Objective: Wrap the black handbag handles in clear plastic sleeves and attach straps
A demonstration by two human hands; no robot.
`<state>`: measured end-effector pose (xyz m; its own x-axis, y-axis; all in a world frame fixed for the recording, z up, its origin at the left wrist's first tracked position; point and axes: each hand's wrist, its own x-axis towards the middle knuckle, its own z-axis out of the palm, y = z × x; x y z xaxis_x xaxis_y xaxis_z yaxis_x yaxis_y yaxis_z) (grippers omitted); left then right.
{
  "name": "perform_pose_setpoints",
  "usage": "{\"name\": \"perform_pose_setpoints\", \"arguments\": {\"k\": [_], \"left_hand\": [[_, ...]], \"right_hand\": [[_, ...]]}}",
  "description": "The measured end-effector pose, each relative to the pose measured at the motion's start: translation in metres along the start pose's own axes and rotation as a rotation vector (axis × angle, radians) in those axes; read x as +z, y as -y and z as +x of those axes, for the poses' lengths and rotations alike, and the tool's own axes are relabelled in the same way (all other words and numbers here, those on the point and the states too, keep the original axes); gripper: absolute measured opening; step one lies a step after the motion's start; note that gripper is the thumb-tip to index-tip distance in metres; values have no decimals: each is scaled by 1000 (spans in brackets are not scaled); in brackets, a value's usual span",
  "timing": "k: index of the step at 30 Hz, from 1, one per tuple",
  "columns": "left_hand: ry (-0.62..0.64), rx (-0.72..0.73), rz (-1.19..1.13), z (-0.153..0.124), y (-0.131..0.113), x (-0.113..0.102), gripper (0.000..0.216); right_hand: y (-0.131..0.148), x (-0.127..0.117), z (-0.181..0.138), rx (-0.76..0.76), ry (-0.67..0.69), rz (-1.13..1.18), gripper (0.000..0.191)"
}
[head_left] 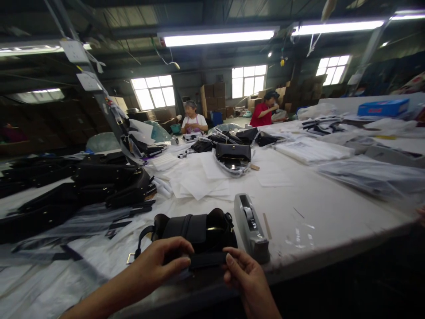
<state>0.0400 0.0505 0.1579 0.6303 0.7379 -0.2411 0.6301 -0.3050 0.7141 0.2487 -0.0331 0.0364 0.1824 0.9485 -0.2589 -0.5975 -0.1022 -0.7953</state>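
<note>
A black handbag (186, 228) with a gold zipper lies on the near edge of the white table. In front of it, a short black strap-like piece (208, 260) spans the gap between my hands. My left hand (171, 257) pinches its left end between thumb and fingers. At the other end, my right hand (244, 271) grips the piece between thumb and index finger. Whether this piece is joined to the bag I cannot tell. Close to the bag's right side stands a grey tape dispenser (250, 228). A gold buckle (130, 258) hangs from the bag's strap at the left.
Black bags (109, 181) and clear plastic sheets are heaped at the left. Another black handbag (233, 155) stands beyond white paper sheets (199, 181). Packed plastic bags (375, 173) and a blue box (383, 107) lie right. Two people (194, 122) sit across the table.
</note>
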Motion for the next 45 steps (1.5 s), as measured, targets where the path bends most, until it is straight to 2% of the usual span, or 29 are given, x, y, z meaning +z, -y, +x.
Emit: {"name": "perform_pose_setpoints", "arguments": {"k": [3, 10, 14, 22, 27, 31, 35, 39, 41, 44, 45], "left_hand": [[11, -23, -39, -11, 8, -5, 27], [84, -119, -245, -58, 43, -16, 31], [65, -166, -340, -73, 57, -16, 30], [3, -162, -294, -76, 65, -18, 29], [23, -122, -233, -69, 57, -18, 25], [15, -63, -179, -54, 35, -12, 20], [-33, 12, -125, -34, 7, 3, 17], [-68, 96, -60, -11, -14, 14, 18], [-102, 124, -26, 4, -21, 12, 22], [-176, 158, 14, 31, -30, 4, 27], [-195, 181, 19, 41, -33, 0, 27]], "right_hand": [[-9, 4, -2, 37, 54, 7, 52], [-23, 26, -24, 263, 258, -61, 49], [-26, 36, -25, 342, 349, -108, 51], [-26, 46, -20, 325, 335, -148, 53], [-20, 48, -22, 284, 298, -153, 53], [-14, 52, -24, 213, 309, -178, 52], [-5, 54, -25, 102, 300, -177, 48], [15, 42, -17, -48, 281, -194, 44], [26, 28, -8, -172, 160, -250, 39], [39, 5, 14, -433, -114, -410, 35], [40, -1, 23, -509, -155, -479, 36]]}}
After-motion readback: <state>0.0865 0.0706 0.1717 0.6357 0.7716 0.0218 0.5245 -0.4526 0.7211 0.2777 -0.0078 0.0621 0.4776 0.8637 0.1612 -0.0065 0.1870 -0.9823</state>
